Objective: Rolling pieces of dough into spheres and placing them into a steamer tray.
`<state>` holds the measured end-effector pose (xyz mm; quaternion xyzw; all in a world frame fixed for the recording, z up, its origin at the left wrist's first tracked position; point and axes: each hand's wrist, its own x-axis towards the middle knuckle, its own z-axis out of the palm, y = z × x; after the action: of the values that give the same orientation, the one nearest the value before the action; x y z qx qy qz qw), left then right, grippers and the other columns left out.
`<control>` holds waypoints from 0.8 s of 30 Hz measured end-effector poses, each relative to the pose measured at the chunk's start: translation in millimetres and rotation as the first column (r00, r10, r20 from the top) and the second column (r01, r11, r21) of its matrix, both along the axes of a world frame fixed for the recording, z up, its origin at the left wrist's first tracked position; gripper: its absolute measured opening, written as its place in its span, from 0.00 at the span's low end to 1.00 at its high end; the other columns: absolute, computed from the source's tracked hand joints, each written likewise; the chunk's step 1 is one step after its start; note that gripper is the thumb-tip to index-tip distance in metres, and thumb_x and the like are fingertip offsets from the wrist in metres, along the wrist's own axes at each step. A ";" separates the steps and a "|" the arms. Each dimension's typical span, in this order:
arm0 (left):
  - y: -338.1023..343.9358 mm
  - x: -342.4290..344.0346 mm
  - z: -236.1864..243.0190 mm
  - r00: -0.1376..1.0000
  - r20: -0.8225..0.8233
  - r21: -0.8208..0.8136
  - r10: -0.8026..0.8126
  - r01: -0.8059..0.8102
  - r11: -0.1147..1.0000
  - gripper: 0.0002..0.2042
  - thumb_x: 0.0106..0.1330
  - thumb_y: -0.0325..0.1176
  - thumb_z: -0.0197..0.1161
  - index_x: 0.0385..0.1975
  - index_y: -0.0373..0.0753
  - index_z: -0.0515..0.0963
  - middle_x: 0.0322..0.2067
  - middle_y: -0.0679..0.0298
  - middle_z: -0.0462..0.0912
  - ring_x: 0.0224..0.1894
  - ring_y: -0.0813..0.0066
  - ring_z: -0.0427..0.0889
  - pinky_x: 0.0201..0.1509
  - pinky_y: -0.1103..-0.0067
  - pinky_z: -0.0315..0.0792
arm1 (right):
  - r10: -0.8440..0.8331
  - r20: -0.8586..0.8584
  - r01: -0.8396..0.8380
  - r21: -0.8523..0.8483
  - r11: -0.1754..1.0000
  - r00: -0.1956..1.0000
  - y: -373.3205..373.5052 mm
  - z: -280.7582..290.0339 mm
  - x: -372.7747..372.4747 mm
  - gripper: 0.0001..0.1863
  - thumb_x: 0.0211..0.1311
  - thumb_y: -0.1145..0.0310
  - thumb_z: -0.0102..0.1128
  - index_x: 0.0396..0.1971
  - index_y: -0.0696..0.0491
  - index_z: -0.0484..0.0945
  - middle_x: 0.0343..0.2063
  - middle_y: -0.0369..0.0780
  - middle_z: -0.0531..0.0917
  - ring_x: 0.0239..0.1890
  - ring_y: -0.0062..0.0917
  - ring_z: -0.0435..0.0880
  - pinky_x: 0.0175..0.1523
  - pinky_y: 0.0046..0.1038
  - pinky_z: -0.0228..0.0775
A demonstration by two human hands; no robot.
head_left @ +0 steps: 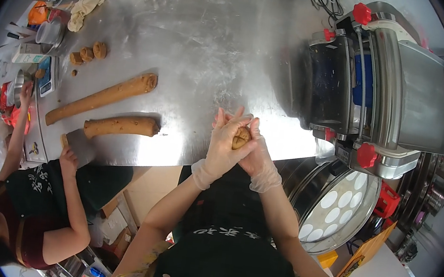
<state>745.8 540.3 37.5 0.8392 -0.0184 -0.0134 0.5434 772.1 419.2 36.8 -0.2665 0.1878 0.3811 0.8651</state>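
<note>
Above the front edge of the steel table, my left hand (224, 145) and my right hand (255, 157) are cupped together around a ball of brown dough (241, 137). Both wear clear plastic gloves. The dough shows between the thumbs, its surface creased; its underside is hidden by my palms and fingers. Left of my hands, two thick brown dough logs lie on the table: a long one (103, 97) farther away and a shorter one (122, 126) nearer.
At left, a co-worker's hand grips a dough scraper (79, 147); the other reaches toward a metal bowl (18, 87) by a scale (47, 76). Cut dough pieces (86, 54) sit behind the logs. A roller machine (373, 82) stands right, above a round tray with white discs (332, 215).
</note>
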 end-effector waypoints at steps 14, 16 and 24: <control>4.4 7.9 26.0 0.948 -0.280 -0.513 -0.154 -0.013 0.858 0.50 0.48 0.43 0.76 0.71 0.34 0.57 0.72 0.42 0.54 0.76 0.34 0.35 0.74 0.45 0.32 | 0.307 0.061 -0.311 0.067 0.948 0.950 -12.3 10.5 13.4 0.40 0.72 0.38 0.40 0.66 0.59 0.61 0.63 0.47 0.71 0.66 0.35 0.69 0.72 0.36 0.61; 16.4 3.2 16.0 0.970 -0.097 -0.695 -0.225 0.095 0.713 0.47 0.50 0.36 0.74 0.73 0.38 0.56 0.69 0.45 0.61 0.75 0.46 0.50 0.77 0.56 0.32 | -0.020 0.134 0.015 0.038 0.999 0.991 -0.3 15.8 2.2 0.43 0.70 0.35 0.40 0.68 0.59 0.59 0.66 0.47 0.68 0.69 0.35 0.66 0.74 0.36 0.56; -14.0 4.9 30.9 0.988 0.104 0.154 0.112 -0.127 0.980 0.48 0.47 0.36 0.77 0.71 0.34 0.58 0.70 0.44 0.60 0.77 0.40 0.42 0.76 0.50 0.34 | 0.156 0.008 -0.155 -0.071 0.985 0.988 -15.6 27.3 19.6 0.38 0.75 0.44 0.42 0.69 0.62 0.57 0.66 0.47 0.68 0.70 0.36 0.65 0.73 0.36 0.59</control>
<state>750.7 526.4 68.4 0.8794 0.0073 0.0578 0.4726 791.7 403.5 64.1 -0.3131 0.1738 0.4387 0.8242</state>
